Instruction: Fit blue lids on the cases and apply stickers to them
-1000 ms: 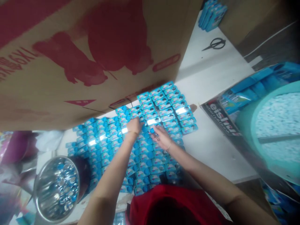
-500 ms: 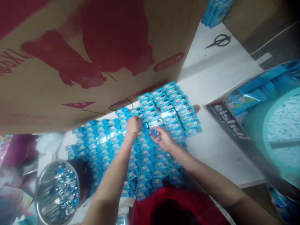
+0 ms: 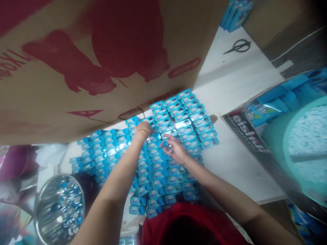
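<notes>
Rows of small blue packs [image 3: 158, 165], each with a round spot at one end, cover the white table in front of me. My left hand [image 3: 143, 129] reaches over the far middle rows, its fingertips together and low against the packs. What those fingers pinch, if anything, is hidden. Just right of it, my right hand [image 3: 176, 151] is turned partly up above the packs. Several small shiny round pieces [image 3: 169, 147], silver and blue, lie in its curled fingers. More such pieces [image 3: 71, 204] fill part of a metal bowl [image 3: 42, 207] at the lower left.
A large brown carton [image 3: 143, 92] with red print rises behind the packs. Black scissors [image 3: 238, 46] and a stack of blue packs [image 3: 236, 15] are at the back right. On the right stand a printed box [image 3: 247, 136] and a green tub [image 3: 278, 143] with pale small contents.
My left hand has shifted slightly left over the packs, its fingers now pointing more to the right. My right hand stays nearly in place, its fingers a little more spread around the shiny pieces.
</notes>
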`<action>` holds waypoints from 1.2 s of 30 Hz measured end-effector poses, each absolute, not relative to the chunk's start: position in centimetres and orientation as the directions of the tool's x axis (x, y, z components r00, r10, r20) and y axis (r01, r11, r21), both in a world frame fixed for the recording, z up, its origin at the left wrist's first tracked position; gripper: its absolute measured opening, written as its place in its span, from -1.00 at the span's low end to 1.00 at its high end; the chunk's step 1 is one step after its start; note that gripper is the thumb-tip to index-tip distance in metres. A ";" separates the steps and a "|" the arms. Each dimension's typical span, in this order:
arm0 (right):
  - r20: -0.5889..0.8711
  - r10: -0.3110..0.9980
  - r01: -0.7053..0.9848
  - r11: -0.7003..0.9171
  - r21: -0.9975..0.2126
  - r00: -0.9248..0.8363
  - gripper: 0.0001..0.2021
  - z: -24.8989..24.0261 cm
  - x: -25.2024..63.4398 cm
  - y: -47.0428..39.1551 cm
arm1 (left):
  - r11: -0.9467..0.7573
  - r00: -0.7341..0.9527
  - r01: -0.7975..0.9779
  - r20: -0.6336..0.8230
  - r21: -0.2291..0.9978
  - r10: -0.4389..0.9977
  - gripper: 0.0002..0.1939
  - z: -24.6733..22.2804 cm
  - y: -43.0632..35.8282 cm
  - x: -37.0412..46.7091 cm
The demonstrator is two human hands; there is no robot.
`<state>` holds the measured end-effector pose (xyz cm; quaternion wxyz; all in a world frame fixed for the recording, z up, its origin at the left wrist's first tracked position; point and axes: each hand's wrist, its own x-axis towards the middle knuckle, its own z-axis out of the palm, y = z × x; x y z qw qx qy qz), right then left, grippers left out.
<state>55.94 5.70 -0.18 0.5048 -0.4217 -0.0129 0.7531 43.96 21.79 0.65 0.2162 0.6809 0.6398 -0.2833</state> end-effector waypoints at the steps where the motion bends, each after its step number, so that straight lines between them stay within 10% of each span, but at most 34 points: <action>1: -0.625 0.770 -0.761 -0.480 -0.437 -0.127 -0.50 -0.2 56.0 5.7 | -0.094 0.075 0.996 -0.604 0.000 0.794 -0.68 1.2 20.7 44.0; 5: -0.656 0.750 -0.798 -0.447 -0.404 -0.089 -0.41 -0.4 56.0 6.1 | -0.203 0.508 0.786 -0.423 0.584 0.750 -0.72 2.7 15.3 43.6; 8: -0.663 0.744 -0.812 -0.440 -0.384 -0.090 -0.35 -0.5 55.5 6.5 | -0.208 0.570 0.660 -0.300 0.722 0.765 -0.82 2.7 12.9 43.2; 16: -0.579 0.803 -0.748 -0.471 -0.468 -0.144 -0.62 0.0 55.6 7.0 | 0.044 0.087 0.924 -0.318 0.381 0.944 -0.87 0.7 18.7 43.0; 21: -0.598 0.778 -0.738 -0.515 -0.436 -0.190 -0.66 -0.3 56.0 7.0 | 0.012 0.004 1.000 -0.562 0.025 0.827 -0.74 -0.5 23.3 43.4; 28: -0.606 0.784 -0.780 -0.459 -0.425 -0.132 -0.52 -0.7 55.7 7.6 | -0.028 -0.039 0.995 -0.600 -0.101 0.799 -0.54 0.2 23.9 43.4; 36: -0.599 0.800 -0.799 -0.371 -0.473 -0.017 -0.38 -1.0 55.8 8.1 | -0.188 0.589 0.648 -0.329 0.738 0.738 -0.82 2.4 16.4 43.4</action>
